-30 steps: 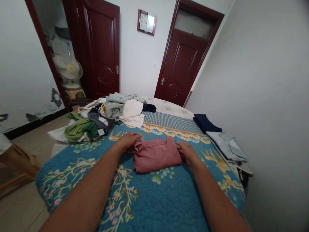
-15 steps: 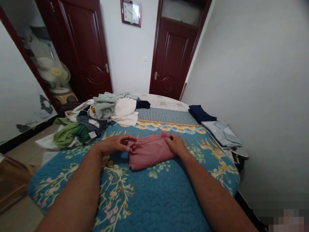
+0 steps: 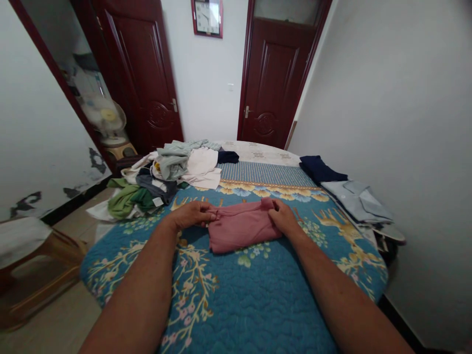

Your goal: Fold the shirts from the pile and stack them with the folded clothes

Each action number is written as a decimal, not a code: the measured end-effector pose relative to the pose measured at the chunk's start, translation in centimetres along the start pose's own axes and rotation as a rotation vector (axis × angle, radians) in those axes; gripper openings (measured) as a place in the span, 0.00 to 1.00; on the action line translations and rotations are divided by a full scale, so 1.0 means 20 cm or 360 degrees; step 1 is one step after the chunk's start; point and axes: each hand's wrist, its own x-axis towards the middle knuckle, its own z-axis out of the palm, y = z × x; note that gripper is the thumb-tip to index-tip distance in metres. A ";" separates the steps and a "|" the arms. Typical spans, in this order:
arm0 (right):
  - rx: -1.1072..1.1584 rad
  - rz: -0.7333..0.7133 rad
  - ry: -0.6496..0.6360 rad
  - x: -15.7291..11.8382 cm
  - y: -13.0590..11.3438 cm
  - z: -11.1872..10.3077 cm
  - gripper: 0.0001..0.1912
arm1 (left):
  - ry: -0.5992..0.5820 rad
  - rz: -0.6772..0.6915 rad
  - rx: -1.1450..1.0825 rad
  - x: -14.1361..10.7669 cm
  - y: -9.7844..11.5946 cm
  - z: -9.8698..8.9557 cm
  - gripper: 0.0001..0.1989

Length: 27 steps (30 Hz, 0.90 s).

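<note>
A pink garment (image 3: 243,227), folded into a compact rectangle, lies on the blue patterned bedspread (image 3: 258,295) in front of me. At its upper left corner my left hand (image 3: 192,215) pinches the edge of the cloth between thumb and fingers. On the opposite side my right hand (image 3: 284,216) grips the upper right corner, near a small raised flap that looks like a collar. The garment's exact kind does not show. Parts of the fingers of my right hand are hidden behind the fabric.
A heap of loose clothes (image 3: 173,169) spreads over the far left edge. Folded navy cloth (image 3: 320,169) and a folded light grey shirt (image 3: 356,199) lie along the right edge by the wall. A wooden stool (image 3: 40,255) stands at the left.
The view has swung slightly left, shifting everything rightward. My left hand's fingers have closed on the garment's left corner, which now lies flatter. My right hand stays at its corner.
</note>
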 end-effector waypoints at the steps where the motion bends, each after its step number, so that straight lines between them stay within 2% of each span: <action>1: -0.0028 -0.0010 -0.0011 0.00 0.00 0.00 0.22 | 0.0060 0.0008 0.0005 0.01 0.00 0.01 0.27; 6: -0.0194 -0.0020 -0.0047 0.01 0.02 0.03 0.18 | 0.0521 0.0031 0.0224 0.08 -0.02 0.06 0.30; 9: -0.0261 -0.0049 -0.0041 0.01 0.03 0.05 0.21 | 0.0639 0.0139 0.0472 0.11 -0.02 0.07 0.29; 12: -0.0274 -0.0073 -0.0047 0.00 0.02 0.05 0.23 | 0.0666 0.0156 0.0634 0.10 -0.02 0.05 0.27; 15: -0.0273 -0.0086 -0.0051 -0.01 0.02 0.05 0.22 | 0.0645 0.0111 0.0635 0.09 -0.01 0.04 0.26; 21: -0.0289 -0.0096 -0.0019 -0.01 0.03 0.06 0.18 | 0.0752 0.0340 0.0701 0.08 0.04 0.07 0.23; 24: -0.0254 -0.0116 -0.0025 -0.01 0.04 0.06 0.17 | 0.0724 0.0360 0.0682 0.09 0.03 0.08 0.23; 27: -0.0239 -0.0121 0.0036 -0.01 0.05 0.07 0.21 | 0.0684 0.0335 0.0643 0.08 0.01 0.08 0.23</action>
